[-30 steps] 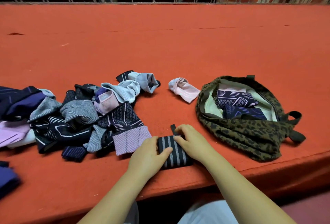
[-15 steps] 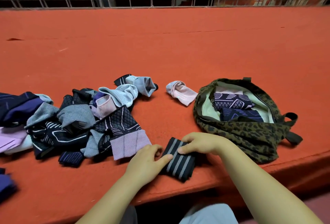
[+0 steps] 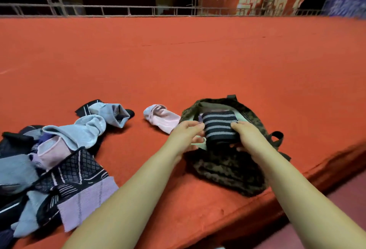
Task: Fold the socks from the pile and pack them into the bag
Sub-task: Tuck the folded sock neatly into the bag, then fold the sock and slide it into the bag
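A folded black sock with grey stripes [image 3: 218, 125] is held over the open mouth of the leopard-print bag [image 3: 227, 171]. My left hand [image 3: 187, 134] grips its left end and my right hand [image 3: 246, 136] grips its right end. The bag lies near the front edge of the red surface, and its contents are mostly hidden behind the sock and my hands. The pile of loose socks [image 3: 55, 161] in black, grey, blue and pink lies at the left.
A single pink sock [image 3: 163, 120] lies just left of the bag. A light blue sock [image 3: 112, 113] lies further left. The red carpeted surface [image 3: 178, 60] stretches far back to a metal railing [image 3: 138, 9]. Its front edge drops off at the lower right.
Both hands lifted the striped folded sock off the surface near the front edge and carried it right, over the bag's opening. The camera view shifted right too.
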The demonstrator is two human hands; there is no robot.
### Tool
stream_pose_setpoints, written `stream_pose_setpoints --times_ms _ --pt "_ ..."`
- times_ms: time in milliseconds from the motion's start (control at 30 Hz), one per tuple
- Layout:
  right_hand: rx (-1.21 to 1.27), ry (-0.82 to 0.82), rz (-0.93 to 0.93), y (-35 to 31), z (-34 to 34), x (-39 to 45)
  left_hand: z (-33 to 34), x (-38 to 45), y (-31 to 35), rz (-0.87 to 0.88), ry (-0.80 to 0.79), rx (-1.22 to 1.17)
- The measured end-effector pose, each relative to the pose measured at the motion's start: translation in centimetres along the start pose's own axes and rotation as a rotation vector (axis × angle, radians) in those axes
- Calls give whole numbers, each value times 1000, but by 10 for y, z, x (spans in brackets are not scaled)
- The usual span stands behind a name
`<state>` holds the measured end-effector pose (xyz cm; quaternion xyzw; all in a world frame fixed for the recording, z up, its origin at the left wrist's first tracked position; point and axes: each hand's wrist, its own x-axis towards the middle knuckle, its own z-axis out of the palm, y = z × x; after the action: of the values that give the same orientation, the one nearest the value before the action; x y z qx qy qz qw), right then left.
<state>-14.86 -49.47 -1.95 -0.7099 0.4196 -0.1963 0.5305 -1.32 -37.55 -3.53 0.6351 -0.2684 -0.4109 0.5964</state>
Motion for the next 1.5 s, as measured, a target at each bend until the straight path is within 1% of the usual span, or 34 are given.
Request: stream_pose_setpoints --times_ms 67,133,167,233,267,333,400,433,467,500,533,567,600,633,667,700,733,767,800,867,933,1000,1033,1067,1133,1200,1267,1333,1400,1500 --pt "113 11 61 -1 -10 21 6 20 12 -17 -32 4" --pt "147 43 83 -4 -15 45 7 41 20 4 -2 72" --pt "142 54 96 -5 -16 59 7 54 22 53 53 140" --pt "111 35 119 -8 -14 83 4 79 26 218 178 260" --pt "62 14 117 -9 -11 94 4 88 30 302 207 298" --pt "-155 -39 90 -11 -3 114 6 111 34 404 248 478" --pt "-454 -28 56 -12 3 126 7 132 34 386 271 770" --pt "-598 30 27 -11 4 130 7 140 33 336 259 874" --pt "-719 131 -14 -8 4 134 7 149 30 282 232 917" --pt "-786 233 -88 -5 3 133 5 155 26 241 195 895" --pt "-805 304 -207 -1 3 129 3 160 23 222 156 829" --pt "-798 322 -354 3 4 125 2 163 19 216 115 739" --pt "-788 271 -494 6 5 122 0 165 17 222 78 649" --pt "-776 164 -602 8 6 120 0 167 16 229 51 570" --pt "-773 22 -655 11 8 118 -1 169 15 242 44 520" --pt "-802 -125 -645 14 9 116 -3 170 14 253 59 516" --pt "-856 -239 -600 17 9 116 -5 171 14 258 80 541" --pt "-913 -311 -553 21 9 117 -6 171 14 264 101 584" --pt "-957 -346 -518 25 10 119 -6 172 14 276 125 634" --pt "-994 -353 -476 29 11 125 -4 172 20 327 174 711" --pt "-974 -354 -439 25 14 130 -1 167 34 377 212 758" --pt "-927 -341 -426 20 15 131 -1 162 42 385 196 759" --pt "-900 -323 -430 18 16 129 -3 159 42 357 170 756" --pt "-870 -289 -439 17 15 127 -6 154 39 320 140 753" --pt "-808 -168 -496 15 12 121 -17 141 31 264 92 725" --pt "-738 -44 -597 8 15 111 -35 125 22 240 101 643" --pt "-644 6 -656 -6 27 98 -58 109 14 176 141 530" --pt "-554 -21 -662 -23 49 85 -82 90 5 104 167 495" --pt "-490 -82 -659 -39 80 78 -106 71 -3 78 196 462" --pt "-459 -200 -577 -60 135 79 -138 44 -8 51 295 269"
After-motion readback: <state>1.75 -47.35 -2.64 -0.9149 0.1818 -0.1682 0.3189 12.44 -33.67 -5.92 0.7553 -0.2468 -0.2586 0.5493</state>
